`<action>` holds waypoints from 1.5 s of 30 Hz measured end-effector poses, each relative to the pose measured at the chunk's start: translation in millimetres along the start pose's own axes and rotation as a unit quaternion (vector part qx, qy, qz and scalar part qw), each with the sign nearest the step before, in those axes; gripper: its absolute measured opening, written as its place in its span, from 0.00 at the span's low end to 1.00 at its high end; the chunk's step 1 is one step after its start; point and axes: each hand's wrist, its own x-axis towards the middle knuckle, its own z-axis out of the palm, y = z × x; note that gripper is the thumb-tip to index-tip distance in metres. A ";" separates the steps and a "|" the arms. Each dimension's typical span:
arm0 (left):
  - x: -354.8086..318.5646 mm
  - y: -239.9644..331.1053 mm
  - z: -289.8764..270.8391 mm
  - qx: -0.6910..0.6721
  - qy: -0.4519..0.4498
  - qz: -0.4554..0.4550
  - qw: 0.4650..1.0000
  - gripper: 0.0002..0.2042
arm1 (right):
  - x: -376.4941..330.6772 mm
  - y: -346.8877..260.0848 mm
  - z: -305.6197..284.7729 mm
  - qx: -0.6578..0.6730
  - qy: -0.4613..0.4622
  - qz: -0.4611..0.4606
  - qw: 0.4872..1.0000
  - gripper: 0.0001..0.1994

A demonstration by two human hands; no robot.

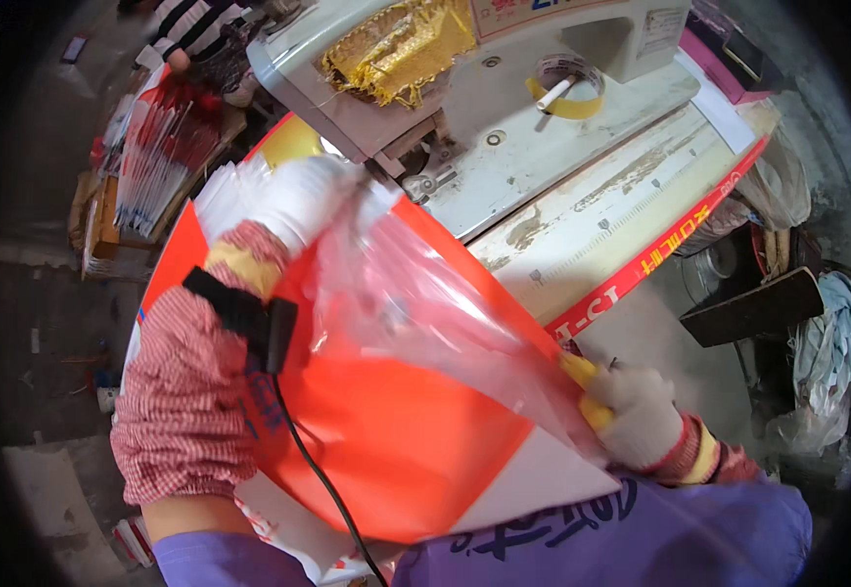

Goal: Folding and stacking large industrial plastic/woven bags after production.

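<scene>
Dark floor (pixel 39 333) off left; grey sewing machine (pixel 484 166) ahead. Orange sheet (pixel 396 430) between it and me, its upper edge slanting from my left hand (pixel 298 201) to my right hand (pixel 641 421). Left nearer the machine head, fingers blurred, can't tell their grip. Right curls around a yellow object (pixel 590 389) by clear film (pixel 425 313).

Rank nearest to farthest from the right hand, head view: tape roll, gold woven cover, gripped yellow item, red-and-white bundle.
1. Yellow item, in the right hand.
2. Tape roll, above, right of centre.
3. Gold woven cover, top, just left of centre.
4. Red-and-white bundle, far upper left.
</scene>
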 end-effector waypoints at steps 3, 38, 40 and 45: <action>22.6 -76.4 30.2 0.034 0.060 -0.020 0.997 0.07 | 43.8 -13.5 31.5 -0.102 0.008 -0.094 0.990 0.15; -27.8 240.7 -227.8 0.174 -0.725 0.101 0.659 0.21 | 247.4 -32.9 27.5 -0.283 -0.134 -0.492 0.812 0.11; -47.6 245.0 -239.3 0.127 -0.708 0.128 0.682 0.17 | 241.9 -38.4 36.3 -0.331 -0.099 -0.493 0.798 0.08; -101.2 249.3 -199.2 -0.032 -0.447 0.252 0.858 0.08 | 182.2 -40.3 52.3 -0.118 -0.048 -0.243 0.962 0.11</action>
